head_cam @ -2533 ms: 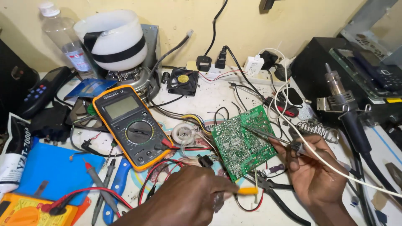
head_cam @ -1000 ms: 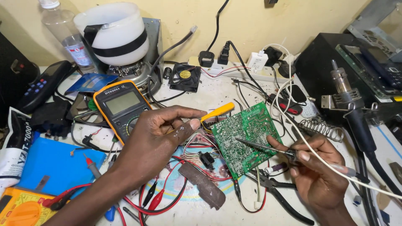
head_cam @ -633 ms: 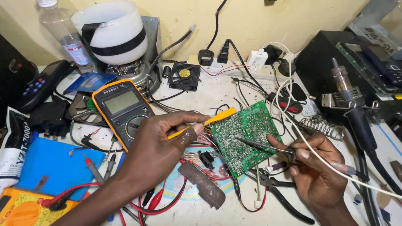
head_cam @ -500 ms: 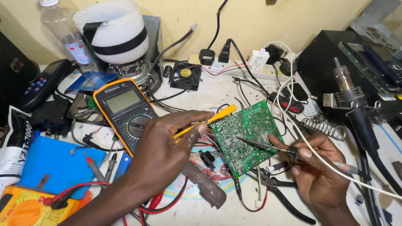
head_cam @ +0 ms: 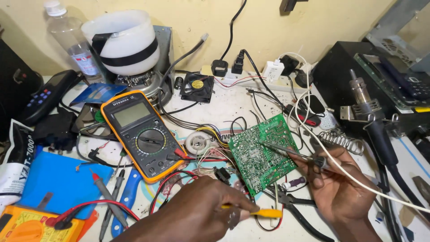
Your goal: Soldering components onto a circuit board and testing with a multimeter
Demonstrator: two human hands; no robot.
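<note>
Currently the right hand [head_cam: 340, 190] is closed around a soldering iron [head_cam: 286, 151], whose long axis runs up and to the left so that its tip rests on the green circuit board [head_cam: 263, 151]. The white cable [head_cam: 358, 179] of the iron trails across that hand toward the lower right. The left hand [head_cam: 201, 215] is closed on a yellow-handled tool [head_cam: 264, 213] (its working end is hidden behind the fingers, so its kind cannot be told), with the handle pointing right along the near edge of the surface [head_cam: 233, 101].

Spatial relation: the board lies tilted between the two hands, just above and right of the left grip and directly left of the right grip. The right hand is the nearer of the two, its iron already touching the board; the yellow tool sits just below the board's lower corner, apart from it.

Adjacent items: an orange-cased multimeter [head_cam: 141, 134] lies left of the board, with a tangle of coloured wires [head_cam: 208, 157] between them. A white tub [head_cam: 123, 42] stands at the rear; its contents are not visible. Black pliers [head_cam: 295, 208] lie beneath the right hand
</note>
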